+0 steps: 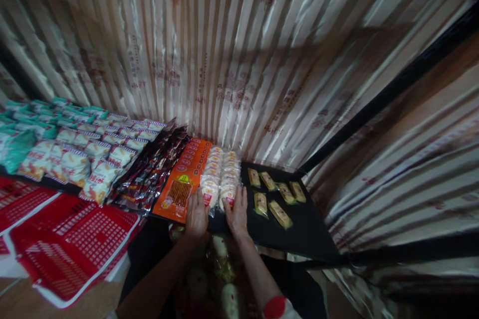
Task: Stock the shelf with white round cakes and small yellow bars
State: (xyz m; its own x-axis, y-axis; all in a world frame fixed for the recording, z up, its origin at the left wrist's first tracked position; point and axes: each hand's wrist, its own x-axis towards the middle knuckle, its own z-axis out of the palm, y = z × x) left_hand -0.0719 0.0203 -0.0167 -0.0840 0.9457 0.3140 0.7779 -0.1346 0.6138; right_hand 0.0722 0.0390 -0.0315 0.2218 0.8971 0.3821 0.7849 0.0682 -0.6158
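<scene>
Hands: my left hand (196, 215) and right hand (237, 213) — both open.
Round white plastic-wrapped packets (229, 175): two rows on the black shelf (307, 232), near ends between my hands.
Rows: best steadied lightly — evenly.

The single view looks from the person's head, forward and down along both forearms (164, 270), which enter at the near edge. The left hand (196, 214) and right hand (237, 212) show close by, near the middle. The wide framing takes in red plastic baskets (77, 239) at near left, the black shelf (309, 234) slanting down rightward, and printed sheeting (209, 55) across the far side.
</scene>
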